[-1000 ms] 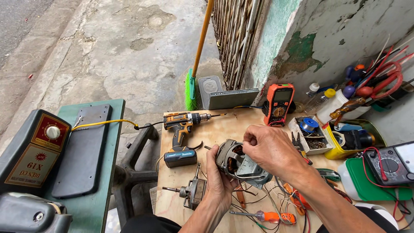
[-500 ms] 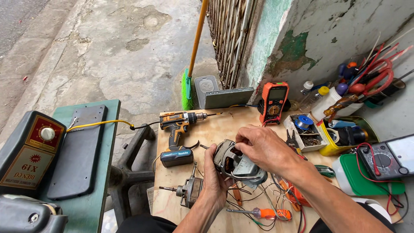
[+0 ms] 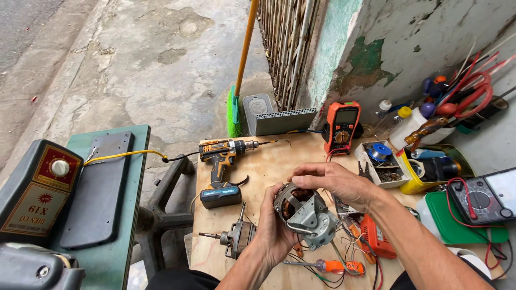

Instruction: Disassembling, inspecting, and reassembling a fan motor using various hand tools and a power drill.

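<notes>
My left hand (image 3: pixel 275 231) grips a grey electric motor housing (image 3: pixel 307 213) from below and the left, above the plywood worktop (image 3: pixel 269 166). Copper windings show inside its open end. My right hand (image 3: pixel 336 182) rests on the motor's top rim, fingers curled over the edge. A second small motor with a shaft (image 3: pixel 236 236) lies on the board just left of my left wrist. An orange-handled screwdriver (image 3: pixel 322 265) lies near the front edge under the motor.
A cordless drill (image 3: pixel 223 166) lies at the board's left. An orange multimeter (image 3: pixel 342 126) stands at the back, an analogue meter (image 3: pixel 481 198) at right. Parts trays, bottles and cables crowd the right side. A green table (image 3: pixel 121 252) with a dark box stands left; a broom leans by the gate.
My head has tilted slightly. My right hand has dropped from a raised pinch above the motor onto its top rim. The left hand keeps its hold.
</notes>
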